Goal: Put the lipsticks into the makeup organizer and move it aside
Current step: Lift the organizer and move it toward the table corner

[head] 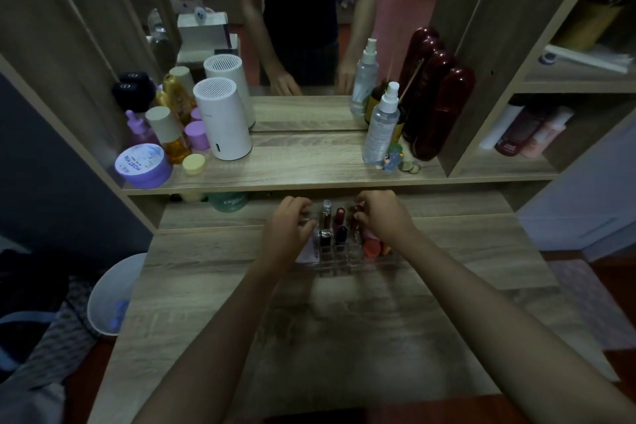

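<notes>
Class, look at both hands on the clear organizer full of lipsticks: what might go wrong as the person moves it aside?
1. The lipsticks stand upright and loose in the organizer; a tilt or jerk may topple them.
2. The left hand and right hand seem to hold only its upper edges, so the clear plastic might slip.
3. The green jar under the shelf sits close on the left and could be bumped.
</notes>
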